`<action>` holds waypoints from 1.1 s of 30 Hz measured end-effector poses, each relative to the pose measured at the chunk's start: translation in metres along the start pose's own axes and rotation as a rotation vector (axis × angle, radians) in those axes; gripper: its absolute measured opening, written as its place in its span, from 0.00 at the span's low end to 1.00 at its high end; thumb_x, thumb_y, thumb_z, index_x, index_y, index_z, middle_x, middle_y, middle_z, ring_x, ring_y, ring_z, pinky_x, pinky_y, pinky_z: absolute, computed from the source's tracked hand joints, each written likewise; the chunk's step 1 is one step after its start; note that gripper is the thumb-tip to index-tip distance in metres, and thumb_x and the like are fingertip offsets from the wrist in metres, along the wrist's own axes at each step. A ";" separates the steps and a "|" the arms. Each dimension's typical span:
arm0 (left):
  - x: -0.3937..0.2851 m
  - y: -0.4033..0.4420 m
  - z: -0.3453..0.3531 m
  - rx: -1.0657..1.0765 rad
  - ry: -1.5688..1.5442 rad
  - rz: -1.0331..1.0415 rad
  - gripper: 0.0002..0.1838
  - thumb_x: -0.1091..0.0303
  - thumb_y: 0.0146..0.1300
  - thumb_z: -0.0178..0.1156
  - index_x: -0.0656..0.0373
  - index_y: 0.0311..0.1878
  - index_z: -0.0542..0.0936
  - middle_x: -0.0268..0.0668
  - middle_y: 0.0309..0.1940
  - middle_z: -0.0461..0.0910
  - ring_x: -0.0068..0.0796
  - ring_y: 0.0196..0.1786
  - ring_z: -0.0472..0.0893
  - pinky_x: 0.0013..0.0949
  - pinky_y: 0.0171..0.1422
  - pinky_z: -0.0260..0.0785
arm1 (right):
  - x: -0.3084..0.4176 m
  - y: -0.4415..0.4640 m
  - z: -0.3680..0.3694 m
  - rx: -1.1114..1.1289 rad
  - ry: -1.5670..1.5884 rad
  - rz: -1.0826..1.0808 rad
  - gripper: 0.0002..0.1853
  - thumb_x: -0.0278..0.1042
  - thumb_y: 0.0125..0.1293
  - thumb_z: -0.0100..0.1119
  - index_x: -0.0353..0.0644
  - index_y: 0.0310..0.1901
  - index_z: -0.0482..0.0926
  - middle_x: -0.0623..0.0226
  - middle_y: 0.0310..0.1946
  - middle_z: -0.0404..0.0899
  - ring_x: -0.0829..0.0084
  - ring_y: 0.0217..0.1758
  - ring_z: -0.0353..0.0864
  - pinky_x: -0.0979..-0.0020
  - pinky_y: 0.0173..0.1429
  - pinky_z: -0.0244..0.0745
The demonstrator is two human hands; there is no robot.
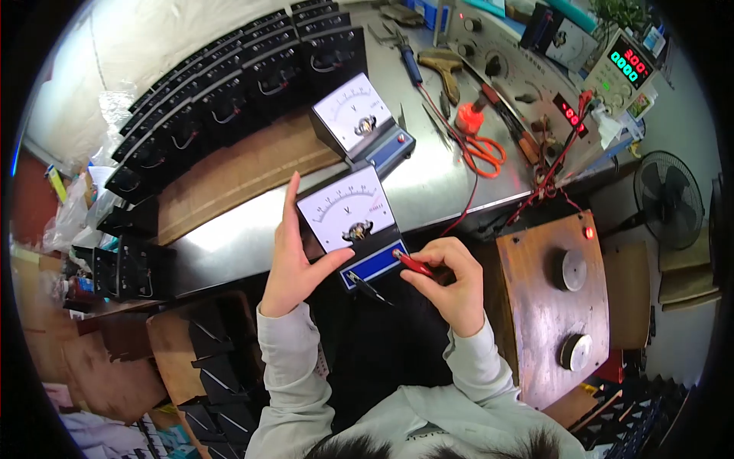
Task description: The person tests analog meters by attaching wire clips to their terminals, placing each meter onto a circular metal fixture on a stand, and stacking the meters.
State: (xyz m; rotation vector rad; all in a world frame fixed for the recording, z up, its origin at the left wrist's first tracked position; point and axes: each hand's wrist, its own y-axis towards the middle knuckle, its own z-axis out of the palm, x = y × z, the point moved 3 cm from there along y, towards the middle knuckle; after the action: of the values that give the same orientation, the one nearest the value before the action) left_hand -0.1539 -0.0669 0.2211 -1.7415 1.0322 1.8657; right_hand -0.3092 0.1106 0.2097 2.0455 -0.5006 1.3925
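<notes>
A panel voltmeter (348, 210) with a white dial and a blue lower strip is tilted at the bench's front edge. My left hand (294, 264) holds its left side, thumb on the front near the dial's lower edge and fingers along the side. Pinched in my right hand (453, 279) is a red clip (415, 265), its tip at the red terminal on the blue strip. A black clip (367, 288) sits at the strip's left terminal. Just behind stands a second voltmeter (354, 115).
Rows of black meter housings (252, 92) stand at the back left. Orange scissors (485, 155), pliers (443, 73) and red wires lie on the metal bench. A wooden box with two knobs (547, 306) is at right, a fan (669, 199) beyond it.
</notes>
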 end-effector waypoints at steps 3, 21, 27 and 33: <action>0.002 0.000 -0.002 -0.008 0.030 0.037 0.63 0.81 0.52 0.74 0.59 0.84 0.41 0.49 0.63 0.77 0.36 0.66 0.77 0.39 0.72 0.67 | 0.011 0.007 0.001 -0.084 -0.072 -0.189 0.18 0.26 0.47 0.82 0.39 0.41 0.85 0.62 0.41 0.81 0.62 0.47 0.81 0.66 0.52 0.77; -0.074 -0.115 0.208 0.877 -1.003 -0.206 0.52 0.22 0.71 0.32 0.70 0.38 0.82 0.59 0.44 0.83 0.50 0.49 0.79 0.47 0.58 0.69 | -0.078 -0.218 -0.257 -0.920 -1.079 0.558 0.63 0.54 0.44 0.81 0.21 0.72 0.56 0.38 0.60 0.73 0.42 0.63 0.73 0.51 0.67 0.70; -0.131 -0.127 0.273 1.178 -1.631 -0.130 0.64 0.15 0.63 0.18 0.77 0.49 0.81 0.57 0.47 0.83 0.44 0.48 0.77 0.46 0.63 0.64 | -0.091 -0.248 -0.301 -1.110 -1.219 0.815 0.60 0.59 0.44 0.79 0.23 0.70 0.62 0.41 0.59 0.73 0.44 0.64 0.74 0.50 0.62 0.75; -0.133 -0.124 0.273 1.441 -1.748 -0.482 0.65 0.12 0.59 0.19 0.73 0.51 0.79 0.49 0.49 0.81 0.40 0.51 0.75 0.40 0.60 0.65 | -0.092 -0.245 -0.293 -1.107 -1.243 0.821 0.60 0.58 0.44 0.80 0.21 0.70 0.61 0.37 0.61 0.71 0.42 0.66 0.71 0.52 0.70 0.69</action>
State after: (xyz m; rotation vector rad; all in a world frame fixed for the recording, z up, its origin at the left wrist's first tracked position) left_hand -0.2311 0.2402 0.3076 0.5351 0.5865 0.9599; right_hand -0.3988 0.4856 0.1353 1.4405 -2.1645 -0.2205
